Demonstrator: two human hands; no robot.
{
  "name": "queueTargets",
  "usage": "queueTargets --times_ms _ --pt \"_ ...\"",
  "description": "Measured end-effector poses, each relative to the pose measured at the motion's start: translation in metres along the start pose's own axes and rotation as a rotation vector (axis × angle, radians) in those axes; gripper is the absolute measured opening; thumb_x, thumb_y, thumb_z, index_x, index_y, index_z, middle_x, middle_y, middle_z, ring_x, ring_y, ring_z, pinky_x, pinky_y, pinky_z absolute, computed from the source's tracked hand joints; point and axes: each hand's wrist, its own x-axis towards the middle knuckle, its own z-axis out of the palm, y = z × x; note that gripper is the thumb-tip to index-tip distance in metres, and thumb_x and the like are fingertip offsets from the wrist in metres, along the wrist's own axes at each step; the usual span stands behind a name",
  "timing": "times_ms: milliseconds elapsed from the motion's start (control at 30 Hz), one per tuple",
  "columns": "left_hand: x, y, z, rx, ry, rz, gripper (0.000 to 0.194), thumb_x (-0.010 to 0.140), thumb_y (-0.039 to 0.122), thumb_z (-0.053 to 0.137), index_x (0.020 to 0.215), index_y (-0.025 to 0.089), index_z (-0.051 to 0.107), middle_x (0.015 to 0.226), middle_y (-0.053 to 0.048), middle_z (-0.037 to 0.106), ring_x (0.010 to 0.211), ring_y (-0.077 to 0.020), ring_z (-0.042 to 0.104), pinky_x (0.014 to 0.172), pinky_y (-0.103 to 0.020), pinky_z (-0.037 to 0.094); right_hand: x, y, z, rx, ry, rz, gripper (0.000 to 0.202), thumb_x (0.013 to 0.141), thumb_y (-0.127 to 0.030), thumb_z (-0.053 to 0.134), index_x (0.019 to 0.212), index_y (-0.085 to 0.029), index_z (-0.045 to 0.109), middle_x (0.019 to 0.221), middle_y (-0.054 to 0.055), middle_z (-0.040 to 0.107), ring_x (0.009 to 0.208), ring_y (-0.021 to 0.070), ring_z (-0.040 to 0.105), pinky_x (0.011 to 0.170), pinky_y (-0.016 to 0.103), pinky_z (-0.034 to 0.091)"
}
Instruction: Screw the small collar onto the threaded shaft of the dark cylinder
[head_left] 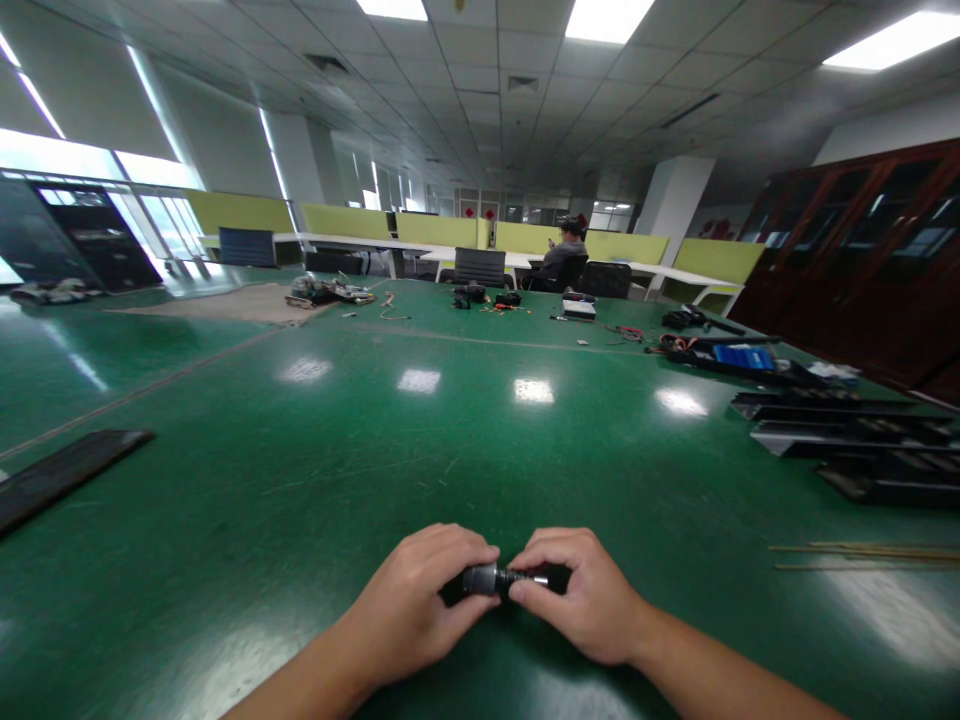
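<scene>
Just over the near side of the green tabletop [360,480], both hands meet at a small black bolt-like part [480,580]. Its thick dark head lies to the left, and a thinner ribbed shaft with a shiny metal end points right. My left hand [412,600] is closed around the head between thumb and fingers. With thumb and fingertips, my right hand [589,590] pinches the ribbed shaft. Fingers cover some of the part, so its exact kind is unclear.
Dark metal channels [847,437] and thin brass-coloured rods [862,550] lie right. A black tray with a blue item [742,357] sits beyond. At left is a dark flat bar [67,470]. Tools and cables lie along the far side; a person [566,255] sits behind.
</scene>
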Motion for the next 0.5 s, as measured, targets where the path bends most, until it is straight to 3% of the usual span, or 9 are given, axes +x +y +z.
queueTargets --times_ms 500 --pt "-0.0014 -0.0006 -0.0027 0.003 0.003 0.0 0.033 0.087 0.02 0.073 0.118 0.025 0.063 0.107 -0.003 0.072 0.097 -0.0174 0.067 0.086 -0.033 0.055 0.0005 -0.0025 -0.0013 0.013 0.009 -0.002 0.01 0.088 -0.024 0.071 0.09 -0.019 0.08 0.077 0.003 0.072 0.071 0.0171 0.066 0.069 0.029 0.047"
